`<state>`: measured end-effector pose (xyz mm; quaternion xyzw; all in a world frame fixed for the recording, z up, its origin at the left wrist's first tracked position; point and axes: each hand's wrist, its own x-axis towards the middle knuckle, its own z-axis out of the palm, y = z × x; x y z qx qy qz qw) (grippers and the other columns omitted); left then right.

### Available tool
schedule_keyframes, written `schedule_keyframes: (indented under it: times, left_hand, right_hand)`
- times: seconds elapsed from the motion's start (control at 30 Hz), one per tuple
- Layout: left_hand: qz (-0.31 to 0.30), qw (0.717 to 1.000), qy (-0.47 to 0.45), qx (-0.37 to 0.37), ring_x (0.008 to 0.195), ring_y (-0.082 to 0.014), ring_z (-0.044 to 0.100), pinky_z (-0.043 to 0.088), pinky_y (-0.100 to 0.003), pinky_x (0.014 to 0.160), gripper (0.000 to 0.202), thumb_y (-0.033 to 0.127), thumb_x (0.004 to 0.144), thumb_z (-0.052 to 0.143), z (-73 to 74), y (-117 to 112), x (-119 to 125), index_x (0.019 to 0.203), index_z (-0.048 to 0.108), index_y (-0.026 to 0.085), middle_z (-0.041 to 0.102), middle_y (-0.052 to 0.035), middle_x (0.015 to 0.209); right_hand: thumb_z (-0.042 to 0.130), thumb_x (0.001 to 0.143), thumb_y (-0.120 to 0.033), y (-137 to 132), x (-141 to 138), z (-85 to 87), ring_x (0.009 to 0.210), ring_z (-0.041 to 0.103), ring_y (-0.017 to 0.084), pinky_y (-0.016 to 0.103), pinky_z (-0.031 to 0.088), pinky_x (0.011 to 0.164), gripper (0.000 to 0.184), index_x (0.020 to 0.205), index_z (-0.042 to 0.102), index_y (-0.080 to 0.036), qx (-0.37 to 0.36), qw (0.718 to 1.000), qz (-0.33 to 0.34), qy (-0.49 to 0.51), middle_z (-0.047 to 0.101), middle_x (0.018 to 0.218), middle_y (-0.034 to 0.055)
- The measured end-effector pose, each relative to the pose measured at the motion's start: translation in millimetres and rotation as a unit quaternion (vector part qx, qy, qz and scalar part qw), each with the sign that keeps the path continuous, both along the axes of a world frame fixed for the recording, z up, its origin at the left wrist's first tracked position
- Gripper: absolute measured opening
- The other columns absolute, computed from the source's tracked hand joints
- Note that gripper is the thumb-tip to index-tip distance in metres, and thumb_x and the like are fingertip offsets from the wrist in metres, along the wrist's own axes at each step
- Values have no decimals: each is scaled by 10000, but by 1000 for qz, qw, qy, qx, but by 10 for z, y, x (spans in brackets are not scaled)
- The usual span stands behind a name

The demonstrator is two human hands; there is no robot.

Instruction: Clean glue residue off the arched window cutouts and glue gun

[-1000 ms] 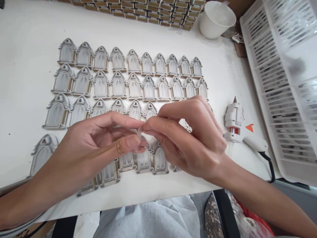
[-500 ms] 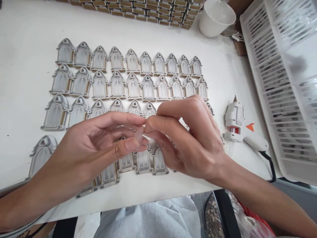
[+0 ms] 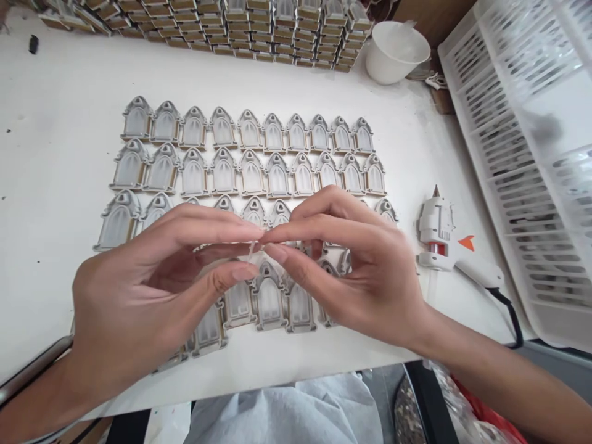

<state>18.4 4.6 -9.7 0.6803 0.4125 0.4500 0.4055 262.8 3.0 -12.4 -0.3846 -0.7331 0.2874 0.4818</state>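
Note:
My left hand [image 3: 152,290] and my right hand [image 3: 351,271] meet above the white table [image 3: 60,123], fingertips pinched together on a small clear plastic piece [image 3: 252,249]. Under and beyond my hands lie several rows of grey arch-shaped window frames [image 3: 250,154], flat and side by side. The nearest row [image 3: 271,302] is partly hidden by my fingers and wrists.
A white glue gun [image 3: 437,231] with a black cord lies right of my right hand. A white bowl [image 3: 395,52] stands at the back right, next to stacked frames [image 3: 259,31]. A white slotted plastic basket [image 3: 522,160] fills the right side. A dark phone edge [image 3: 32,369] shows at the lower left.
The view has tipped so the rows sit lower and farther. My fingertips have shifted on the clear piece, which now shows edge-on and thinner between them.

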Motion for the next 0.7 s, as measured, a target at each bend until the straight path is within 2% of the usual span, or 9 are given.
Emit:
schedule_keyframes:
  times: [0.13,0.27,0.4,0.57,0.7]
  left_hand:
    - [19,998,30,52,1043,-132,836,730,-180,758,455,128,910,998,-13,-17,-10,1244,935,431,891,49,1204]
    - [33,995,57,71,1008,-138,828,692,-237,648,491,154,907,1004,-1,-32,-19,1255,924,490,896,70,1204]
    - [51,992,87,76,965,-126,813,615,-260,555,454,208,937,987,16,-50,-6,1238,915,541,895,90,1183]
    - [60,990,100,75,930,-131,810,548,-290,468,433,250,937,987,21,-55,13,1225,912,565,895,98,1168]
    - [45,991,92,81,976,-139,826,595,-292,513,472,198,935,970,18,-47,18,1236,910,557,897,101,1196]
  right_hand:
    - [909,1055,-151,-29,-35,28,792,719,128,280,637,597,113,1143,897,-220,-11,1000,-12,18,816,1027,30]
    - [917,1057,-165,-33,-49,25,771,700,107,248,592,541,78,1127,898,-195,-15,999,-15,29,812,999,25]
    - [912,1054,-148,-34,-45,15,785,699,109,249,591,557,82,1133,895,-165,-1,1000,-17,23,812,996,35]
    - [913,1050,-151,-49,-46,18,767,691,113,262,596,565,81,1117,890,-190,-5,1000,-23,17,815,996,28]
    - [897,1038,-131,-56,-57,22,760,679,111,255,588,560,92,1107,877,-189,-4,1000,-24,14,805,992,26]
